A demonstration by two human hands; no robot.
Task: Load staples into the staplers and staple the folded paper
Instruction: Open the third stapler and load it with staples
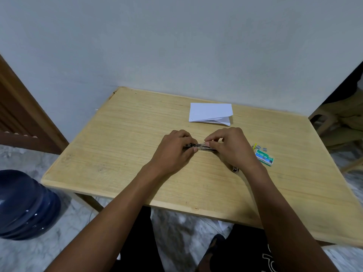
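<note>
Plain pale wall [176, 46] behind; light wooden bench [117, 154] pushed against it; blue water bottle [25, 205] on the floor to the left. Head view, the only one: the stapler [202, 147] lies on the bench at centre, lengthwise from left to right between my hands. My left grip [174, 152] is curled round its left end, thumb beneath and fingers over the top, pinning it to the bench. My right grip [229, 148] is closed thumb to forefinger in a pinch at the stapler's middle. I cannot tell whether a strip of staples sits between those fingertips; it is too small to make out. The staple box [264, 157] lies near my right wrist, with loose staples [260, 147] just beyond it. A small metal item [235, 169] shows under my right wrist, possibly the second stapler, though I cannot confirm it. The folded paper [211, 113] rests further back toward the wall, apart from both hands and unstapled as far as I can see. Assessment: loading is the step in hand. To do it well, the left grip should hold the body flat and steady so the channel does not roll. The right should set the strip legs down and square to the channel, then slide it fully home before the top is closed. Risk noted: a strip pinched hard may break apart, so light pressure is advised.
</note>
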